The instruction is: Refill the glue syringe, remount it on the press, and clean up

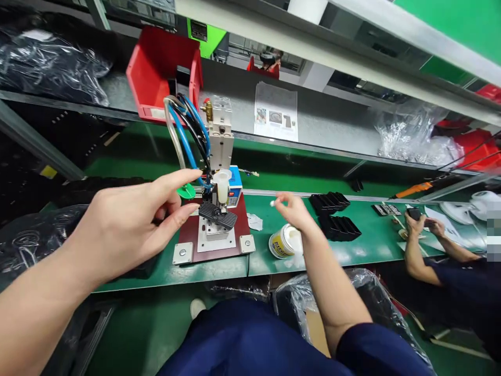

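Left grip (117, 219) parted, beside black part (227, 220): avoid the press (222, 149) beyond. Right grip (294, 211) pinches white bit (272, 203): hold it lightly.

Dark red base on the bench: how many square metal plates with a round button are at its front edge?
2: the left button plate and the right button plate, at the two front corners of the dark red base. None seems hidden there.

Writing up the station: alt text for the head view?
A person's open left hand is close to a black part on a machine; the right hand pinches a small white piece near a tub. At right, a co-worker holds a dark object.
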A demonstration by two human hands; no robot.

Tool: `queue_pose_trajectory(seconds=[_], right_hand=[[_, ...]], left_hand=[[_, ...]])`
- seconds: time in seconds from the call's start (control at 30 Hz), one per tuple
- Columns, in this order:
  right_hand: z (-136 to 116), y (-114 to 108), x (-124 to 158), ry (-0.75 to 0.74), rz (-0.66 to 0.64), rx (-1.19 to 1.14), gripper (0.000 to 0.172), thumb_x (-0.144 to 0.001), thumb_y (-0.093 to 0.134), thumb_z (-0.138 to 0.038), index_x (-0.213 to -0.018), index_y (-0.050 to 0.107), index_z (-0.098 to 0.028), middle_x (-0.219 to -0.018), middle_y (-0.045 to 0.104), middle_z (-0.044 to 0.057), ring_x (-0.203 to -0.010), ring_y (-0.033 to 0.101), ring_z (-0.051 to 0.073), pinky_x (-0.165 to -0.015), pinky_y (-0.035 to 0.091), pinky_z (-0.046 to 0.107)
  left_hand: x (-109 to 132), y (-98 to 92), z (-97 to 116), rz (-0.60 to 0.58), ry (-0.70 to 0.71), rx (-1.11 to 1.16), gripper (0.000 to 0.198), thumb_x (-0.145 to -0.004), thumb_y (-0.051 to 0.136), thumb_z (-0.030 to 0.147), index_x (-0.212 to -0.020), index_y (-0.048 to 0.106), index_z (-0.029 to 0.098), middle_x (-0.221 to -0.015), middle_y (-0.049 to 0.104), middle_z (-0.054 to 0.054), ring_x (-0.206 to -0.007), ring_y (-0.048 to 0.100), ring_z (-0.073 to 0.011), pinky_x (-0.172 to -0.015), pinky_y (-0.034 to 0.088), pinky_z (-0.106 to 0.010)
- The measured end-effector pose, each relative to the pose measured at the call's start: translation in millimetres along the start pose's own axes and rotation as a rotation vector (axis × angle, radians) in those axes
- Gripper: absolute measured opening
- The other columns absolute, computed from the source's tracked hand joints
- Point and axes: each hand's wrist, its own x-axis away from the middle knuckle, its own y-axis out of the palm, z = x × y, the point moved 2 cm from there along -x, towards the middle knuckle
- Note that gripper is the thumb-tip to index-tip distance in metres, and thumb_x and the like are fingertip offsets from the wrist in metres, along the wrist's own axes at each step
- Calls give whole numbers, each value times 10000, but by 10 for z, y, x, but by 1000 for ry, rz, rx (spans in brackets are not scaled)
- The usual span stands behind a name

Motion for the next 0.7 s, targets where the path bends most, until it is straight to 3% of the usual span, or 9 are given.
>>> queue_pose_trajectory(seconds=[0.13, 0.3, 0.4, 0.5, 0.7], right_hand=[[430, 933, -83, 231, -86, 102, 137, -841, 524, -111, -777, 644, -89, -981, 653, 150, -905, 622, 211, -828, 463, 294], [741, 1634, -203, 385, -118, 168, 179, -908, 579, -232, -1003, 624, -87, -1156, 584, 135, -1035, 576, 210, -904, 476, 369], [943, 1855, -233, 433, -156, 181, 245, -915, 591, -305, -1079, 600, -122, -1166, 576, 98, -1040, 573, 214, -889, 498, 408], [1089, 1962, -220, 438, -174, 179, 234, -923, 581, -308, -1075, 603, -132, -1152, 582, 89, -1009, 583, 201, -875, 506, 395], [1124, 1895, -152, 421, -120, 233, 217, -940, 501, -196, -1113, 603, -114, -1207, 545, 133, -1017, 565, 184, -884, 446, 293]], left_hand=[[332, 316, 144, 114, -109, 52, 249, -872, 555, 251, -1118, 558, 207, -651, 635, 61, -536, 580, -67, -610, 474, -187], [986, 1035, 194, -24, -121, 245, 255, -884, 527, 184, -1137, 547, 179, -641, 608, 34, -500, 549, -71, -542, 455, -185], [1359, 1345, 176, -144, -200, 290, 273, -897, 512, 180, -1169, 523, 163, -632, 562, 39, -483, 498, -66, -546, 444, -185], [1600, 1499, 155, -241, -284, 315, 247, -908, 485, 216, -1144, 541, 170, -639, 548, 34, -487, 481, -73, -544, 438, -186], [1644, 1693, 140, -294, -394, 383, 238, -915, 467, 292, -1092, 567, 170, -632, 549, 35, -491, 493, -81, -531, 432, -188]])
